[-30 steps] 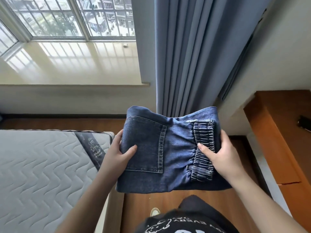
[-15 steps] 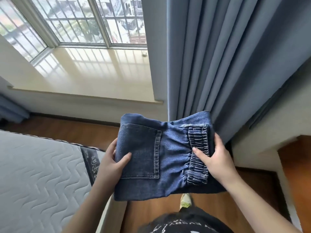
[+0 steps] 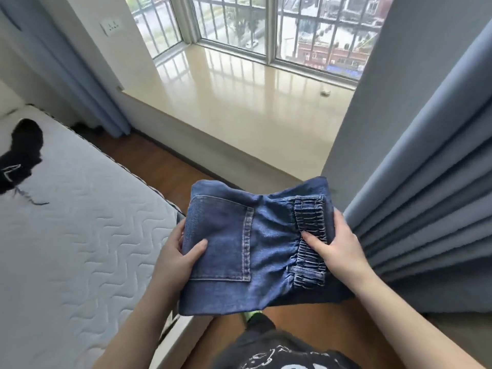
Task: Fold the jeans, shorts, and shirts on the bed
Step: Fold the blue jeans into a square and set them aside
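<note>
You are holding the folded denim shorts (image 3: 255, 249) up in the air with both hands. They hang over the wood floor (image 3: 159, 166), just past the right edge of the bed (image 3: 80, 235), not resting on it.

Your left hand (image 3: 177, 258) has its grip clamped on the left side of the shorts. The thumb lies on top by the back pocket (image 3: 221, 238), and the other fingers are curled under the cloth.

Your right hand (image 3: 339, 247) has its grip clamped on the right side. The thumb presses on the stretchy waistband (image 3: 310, 235), and the fingers wrap round the edge.

The shorts are folded into a thick square, pocket side up.

On the bed, near its far left part, lies a black garment with white print (image 3: 22, 153). It is crumpled up. The mattress top is white with wavy stitching.

Beyond the shorts is a shiny window ledge (image 3: 253, 99) under a barred window (image 3: 266, 25). Blue curtains (image 3: 426, 195) hang on the right, close to your right hand.
</note>
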`<action>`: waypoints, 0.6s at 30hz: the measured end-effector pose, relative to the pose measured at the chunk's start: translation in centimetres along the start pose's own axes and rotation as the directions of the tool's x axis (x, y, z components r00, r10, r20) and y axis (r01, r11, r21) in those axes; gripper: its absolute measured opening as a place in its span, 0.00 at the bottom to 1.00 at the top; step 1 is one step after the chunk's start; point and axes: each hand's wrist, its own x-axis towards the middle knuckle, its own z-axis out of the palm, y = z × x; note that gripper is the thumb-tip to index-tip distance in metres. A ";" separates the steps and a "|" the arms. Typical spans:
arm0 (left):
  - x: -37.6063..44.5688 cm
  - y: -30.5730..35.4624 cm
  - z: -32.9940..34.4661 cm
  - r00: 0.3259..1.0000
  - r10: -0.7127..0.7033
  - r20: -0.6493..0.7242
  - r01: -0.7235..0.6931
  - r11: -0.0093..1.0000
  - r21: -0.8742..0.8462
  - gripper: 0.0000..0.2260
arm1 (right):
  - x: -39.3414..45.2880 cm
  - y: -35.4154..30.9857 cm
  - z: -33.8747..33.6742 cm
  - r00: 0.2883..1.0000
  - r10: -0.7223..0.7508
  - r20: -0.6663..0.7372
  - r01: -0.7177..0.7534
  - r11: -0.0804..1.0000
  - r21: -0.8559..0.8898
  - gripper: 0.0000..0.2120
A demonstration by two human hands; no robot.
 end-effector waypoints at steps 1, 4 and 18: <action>1.1 0.0 -0.9 1.000 -0.004 -0.027 0.004 1.000 -0.009 0.24 | 1.6 -0.9 1.1 0.999 -0.009 0.033 0.009 1.000 -0.006 0.24; 4.1 -0.1 -3.0 0.996 0.006 -0.090 -0.010 0.999 -0.039 0.25 | 6.5 -3.4 3.7 0.994 -0.044 0.104 0.048 0.998 -0.030 0.27; 15.7 0.3 -6.5 0.973 -0.070 -0.221 0.073 0.997 0.005 0.30 | 23.0 -9.5 10.5 0.941 -0.127 0.314 0.152 0.987 -0.058 0.24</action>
